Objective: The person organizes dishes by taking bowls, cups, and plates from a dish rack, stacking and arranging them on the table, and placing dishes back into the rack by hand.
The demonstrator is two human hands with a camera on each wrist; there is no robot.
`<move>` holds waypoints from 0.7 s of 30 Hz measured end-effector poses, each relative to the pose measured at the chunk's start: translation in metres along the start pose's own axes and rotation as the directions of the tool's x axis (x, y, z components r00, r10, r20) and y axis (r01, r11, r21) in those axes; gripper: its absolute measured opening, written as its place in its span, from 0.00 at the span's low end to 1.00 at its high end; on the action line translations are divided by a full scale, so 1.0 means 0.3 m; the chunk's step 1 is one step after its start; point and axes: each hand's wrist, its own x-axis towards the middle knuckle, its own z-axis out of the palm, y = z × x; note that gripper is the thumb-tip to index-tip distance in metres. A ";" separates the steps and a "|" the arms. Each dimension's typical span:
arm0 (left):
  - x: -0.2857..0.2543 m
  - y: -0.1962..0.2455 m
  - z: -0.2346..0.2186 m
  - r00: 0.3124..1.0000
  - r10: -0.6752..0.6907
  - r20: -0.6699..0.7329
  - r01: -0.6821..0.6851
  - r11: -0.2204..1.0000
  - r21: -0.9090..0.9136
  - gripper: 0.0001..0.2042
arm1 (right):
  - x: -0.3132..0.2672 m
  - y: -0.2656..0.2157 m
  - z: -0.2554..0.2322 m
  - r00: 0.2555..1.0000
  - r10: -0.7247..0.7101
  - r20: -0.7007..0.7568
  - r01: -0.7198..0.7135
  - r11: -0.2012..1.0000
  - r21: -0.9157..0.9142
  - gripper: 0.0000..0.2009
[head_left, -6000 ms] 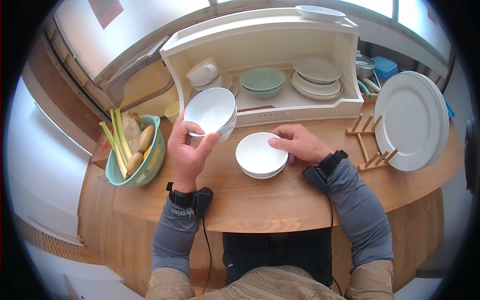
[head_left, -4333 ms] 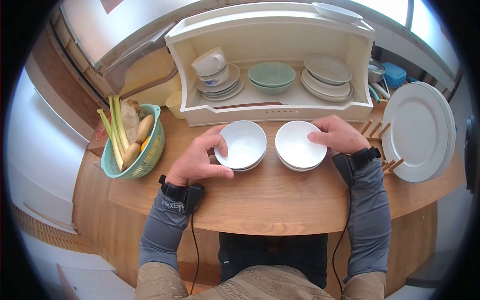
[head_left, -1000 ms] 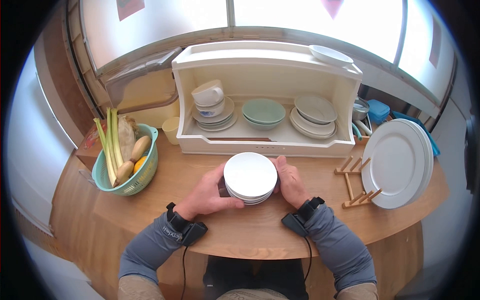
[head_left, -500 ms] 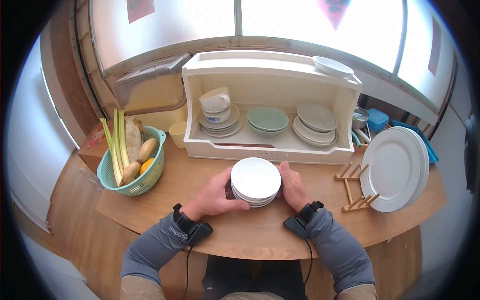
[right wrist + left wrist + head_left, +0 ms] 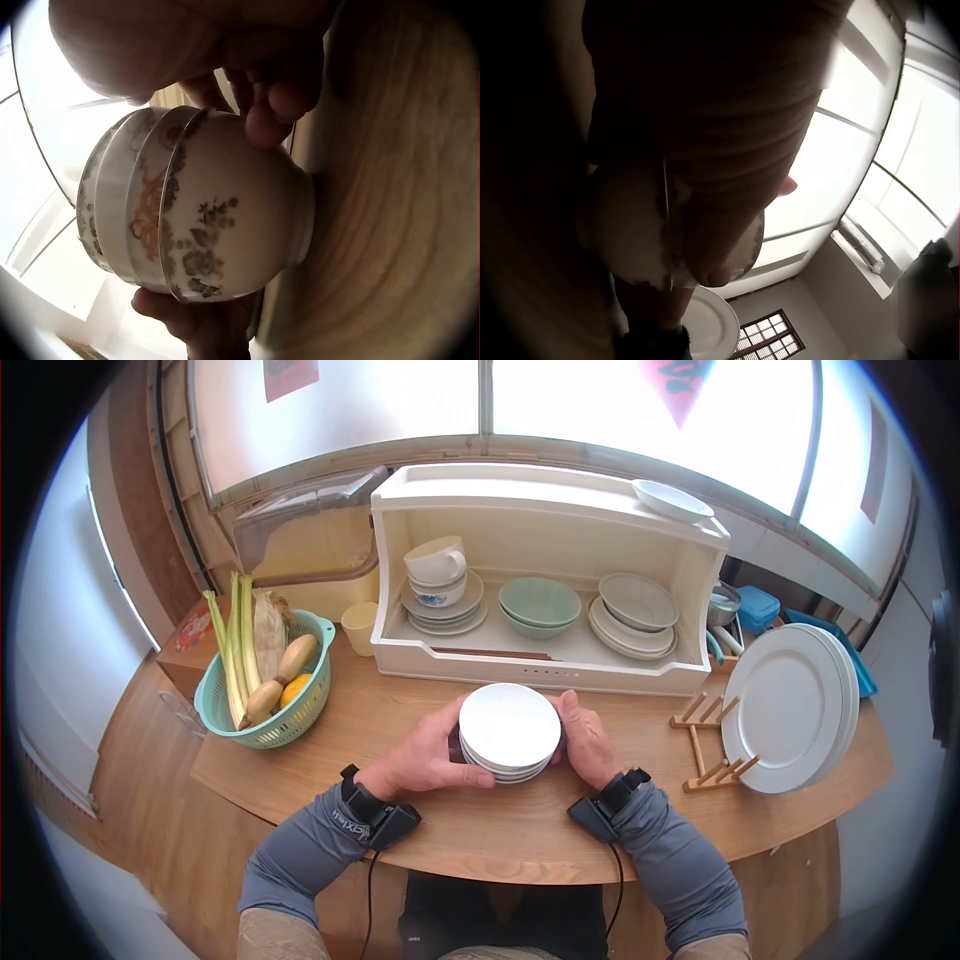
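Observation:
In the head view one stack of several nested white bowls point(image 5: 510, 726) stands upright near the middle of the table. My left hand point(image 5: 432, 750) holds it from the left, the thumb across the near side. From the right, my right hand point(image 5: 589, 742) holds the same stack, thumb pointing up and fingers curled low behind it. Grey flower patterns and a red-orange motif show on the bowls point(image 5: 217, 217) in the right wrist view, with the lowest bowl's foot right at the wood. The left wrist view is dark, my left hand point(image 5: 712, 127) covering much of the stack.
Behind stands a cream shelf unit point(image 5: 470, 666) with cups, saucers, green bowls point(image 5: 540, 603) and plates point(image 5: 637, 603). A green basket point(image 5: 275, 730) of vegetables is at left. Large white plates point(image 5: 785, 705) lean in a wooden rack point(image 5: 698, 745) at right. The table's curved edge runs in front.
Earlier the left hand held bowls aloft, then two stacks stood side by side. Now they form one taller stack between both hands. Over the last second the hands barely moved; the head view shifted slightly.

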 end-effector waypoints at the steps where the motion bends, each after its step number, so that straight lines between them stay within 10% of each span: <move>1: 0.001 0.007 0.001 1.000 0.002 0.000 -0.002 1.000 -0.003 0.53 | 0.001 -0.008 0.001 1.000 -0.003 0.003 0.003 1.000 -0.001 0.34; 21: -0.003 -0.017 -0.045 0.999 0.026 0.037 -0.026 1.000 0.000 0.54 | 0.046 -0.049 -0.145 0.935 -0.171 -0.312 0.156 0.985 -0.073 0.16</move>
